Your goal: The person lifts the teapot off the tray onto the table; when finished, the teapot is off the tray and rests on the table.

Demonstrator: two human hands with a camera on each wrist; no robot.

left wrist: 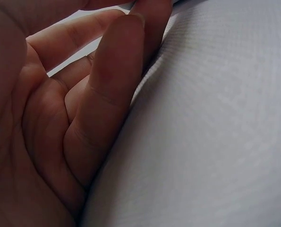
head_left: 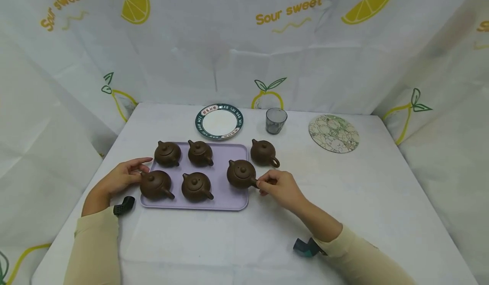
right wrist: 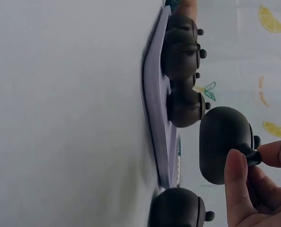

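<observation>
My right hand (head_left: 280, 188) pinches the handle of a small brown teapot (head_left: 241, 174) at the right end of a lilac tray (head_left: 221, 205). In the right wrist view, this held teapot (right wrist: 221, 142) hangs raised above the tray's level. Several similar teapots (head_left: 195, 187) stand on the tray in two rows, spouts toward the upper left. Just off the tray's right edge sits another teapot (head_left: 262, 152) on the table. By the tray's left edge, my left hand (head_left: 120, 178) rests with loosely bent fingers, beside the front-left teapot (head_left: 155, 185).
Behind the tray lies a green-rimmed plate (head_left: 219, 136). A grey glass (head_left: 276, 120) stands right of it, with a round patterned mat (head_left: 334, 134) farther right. White cloth with lemon prints (head_left: 237, 64) hangs behind the table.
</observation>
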